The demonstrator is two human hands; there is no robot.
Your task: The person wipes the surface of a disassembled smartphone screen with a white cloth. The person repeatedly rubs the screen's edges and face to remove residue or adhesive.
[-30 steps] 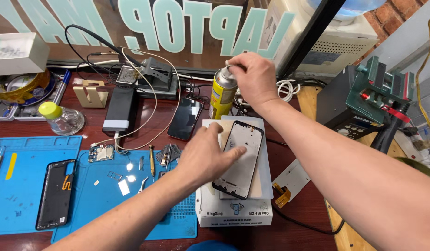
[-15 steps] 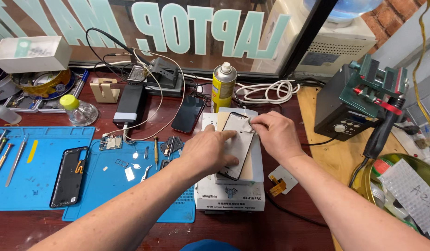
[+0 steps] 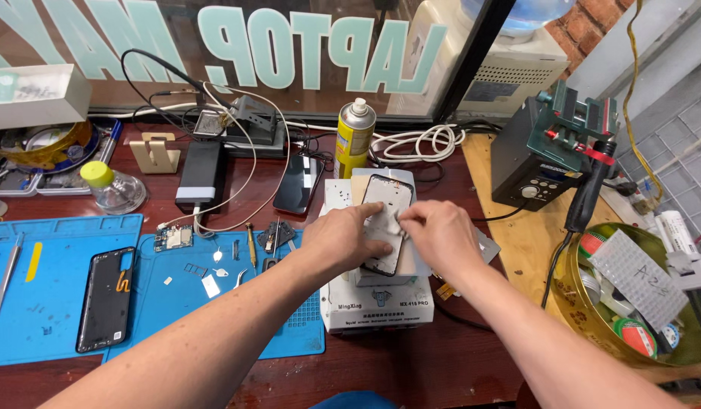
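Our right hand (image 3: 440, 233) has come away from the yellow spray can (image 3: 355, 135), which a second ago it gripped by the cap and which now stands alone at the back of the bench, just behind the white heating plate unit (image 3: 375, 303); the hand is now down on the phone screen frame (image 3: 384, 220), pinching a small pale wipe or scrap (image 3: 396, 224) between thumb and fingertips, so we judge the spraying is finished and the rubbing of the glass has begun; the frame itself lies flat on top of the heating unit, tilted slightly, in much the same place as before

Our left hand (image 3: 343, 241) rests on the frame's left edge, palm down, forefinger stretched along the side and the other fingers curled loosely, pressing rather than gripping, so the frame is held steady; both forearms come in from the bottom of the view and converge over the unit, wrists low and nearly level; to the left the blue work mat (image 3: 62, 318) holds a black phone back (image 3: 106, 298) and small loose parts, all untouched
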